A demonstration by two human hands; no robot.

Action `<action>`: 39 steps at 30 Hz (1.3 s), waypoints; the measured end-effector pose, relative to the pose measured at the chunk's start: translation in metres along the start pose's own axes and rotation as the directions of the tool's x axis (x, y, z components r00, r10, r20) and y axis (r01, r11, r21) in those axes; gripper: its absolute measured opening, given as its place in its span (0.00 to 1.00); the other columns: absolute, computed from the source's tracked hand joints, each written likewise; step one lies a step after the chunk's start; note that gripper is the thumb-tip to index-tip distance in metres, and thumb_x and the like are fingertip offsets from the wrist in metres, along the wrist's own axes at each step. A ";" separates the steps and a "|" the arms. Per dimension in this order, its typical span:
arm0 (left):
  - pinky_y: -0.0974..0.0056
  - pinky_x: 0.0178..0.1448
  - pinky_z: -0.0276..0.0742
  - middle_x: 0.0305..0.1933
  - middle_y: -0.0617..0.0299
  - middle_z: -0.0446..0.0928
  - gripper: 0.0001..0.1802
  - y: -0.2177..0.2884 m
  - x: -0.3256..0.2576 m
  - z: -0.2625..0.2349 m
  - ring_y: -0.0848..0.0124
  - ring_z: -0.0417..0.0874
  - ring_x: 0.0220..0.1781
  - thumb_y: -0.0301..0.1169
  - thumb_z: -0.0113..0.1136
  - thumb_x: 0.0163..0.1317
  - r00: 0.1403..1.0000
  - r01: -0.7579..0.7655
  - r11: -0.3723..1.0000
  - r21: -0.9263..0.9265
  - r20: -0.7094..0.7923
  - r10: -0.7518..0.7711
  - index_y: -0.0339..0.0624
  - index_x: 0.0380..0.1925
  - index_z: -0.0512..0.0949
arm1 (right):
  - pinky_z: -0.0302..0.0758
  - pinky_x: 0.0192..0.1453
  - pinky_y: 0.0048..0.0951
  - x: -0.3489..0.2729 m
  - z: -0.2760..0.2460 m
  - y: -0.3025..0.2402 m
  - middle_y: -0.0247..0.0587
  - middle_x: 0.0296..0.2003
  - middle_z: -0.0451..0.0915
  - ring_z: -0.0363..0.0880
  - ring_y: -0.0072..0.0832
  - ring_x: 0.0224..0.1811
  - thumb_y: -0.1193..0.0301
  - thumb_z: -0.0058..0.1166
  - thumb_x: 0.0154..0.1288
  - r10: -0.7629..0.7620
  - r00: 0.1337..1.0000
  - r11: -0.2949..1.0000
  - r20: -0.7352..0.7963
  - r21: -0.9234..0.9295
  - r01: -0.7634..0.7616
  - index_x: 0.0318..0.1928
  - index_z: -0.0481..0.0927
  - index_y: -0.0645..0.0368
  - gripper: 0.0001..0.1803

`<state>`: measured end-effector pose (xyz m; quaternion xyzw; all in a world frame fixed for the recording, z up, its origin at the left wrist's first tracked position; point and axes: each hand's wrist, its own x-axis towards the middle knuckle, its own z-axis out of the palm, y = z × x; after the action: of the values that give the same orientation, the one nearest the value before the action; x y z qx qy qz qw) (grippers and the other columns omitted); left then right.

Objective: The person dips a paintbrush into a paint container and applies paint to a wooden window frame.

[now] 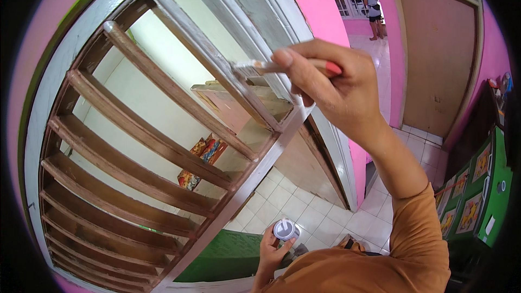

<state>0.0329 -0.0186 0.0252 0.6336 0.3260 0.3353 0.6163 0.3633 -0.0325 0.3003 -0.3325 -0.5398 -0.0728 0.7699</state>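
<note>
My right hand (339,84) is raised and closed around a paintbrush (332,69) with a red-ended handle. Its pale bristles meet a slat (190,32) of the wooden vent frame, and that slat's face is coated light grey. Other slats (157,78) to the left are still bare brown wood, while the outer frame (49,65) is light grey. Lower down, near my body, my left hand (269,252) grips a small round can (284,230) with light grey paint inside.
A green panel (228,255) lies below the frame, beside white floor tiles (315,217). At right stand a closed brown door (437,59) and a green cabinet (483,184) with pictures. Another person (372,11) stands far off in the passage between pink walls (312,0).
</note>
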 end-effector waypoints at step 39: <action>0.61 0.67 0.76 0.58 0.53 0.77 0.36 -0.023 -0.005 -0.030 0.67 0.80 0.61 0.19 0.74 0.58 0.997 -0.080 0.988 -0.130 0.013 0.082 0.27 0.65 0.67 | 0.74 0.24 0.22 -0.023 0.000 -0.025 0.37 0.21 0.81 0.78 0.19 0.20 0.67 0.58 0.78 0.177 0.984 0.973 -0.008 -0.148 -0.176 0.43 0.87 0.67 0.14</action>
<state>0.0050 -0.0048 0.0030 0.6081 0.2721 0.3745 0.6449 0.3420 -0.0580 0.2906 -0.4355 -0.5030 -0.0430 0.7453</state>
